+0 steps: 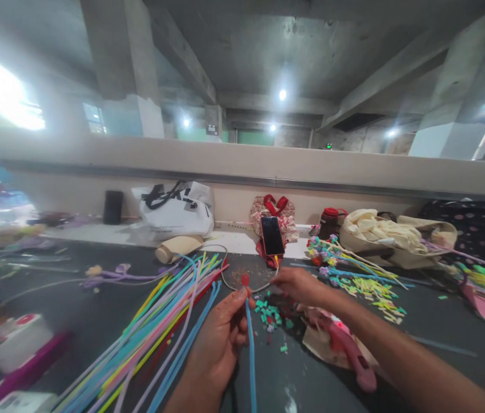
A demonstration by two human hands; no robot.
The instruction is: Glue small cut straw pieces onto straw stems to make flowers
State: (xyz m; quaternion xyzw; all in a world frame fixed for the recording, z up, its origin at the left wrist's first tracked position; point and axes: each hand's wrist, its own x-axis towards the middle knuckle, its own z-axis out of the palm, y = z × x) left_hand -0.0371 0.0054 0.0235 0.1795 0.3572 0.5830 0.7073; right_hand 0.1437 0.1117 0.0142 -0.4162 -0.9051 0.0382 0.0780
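In the head view, my left hand (225,330) pinches the upper end of a blue stem (251,355), which hangs down toward the near edge. A small red piece (245,279) sits at the top of that stem, just above my left fingertips. My right hand (296,285) reaches over small dark red bits right of the stem, its fingers bent together; whatever they hold is too small to make out. Teal cut pieces (268,312) lie between the hands. Left of my left hand is a bundle of long coloured stems (152,338).
A pink tool (354,355), probably a glue gun, lies under my right forearm. Behind are a phone (272,235) with a cable, a white bag (173,212), a dark red bottle (331,222) and a cloth bag (380,235). Small flowers (324,255) and yellow pieces (371,289) lie right.
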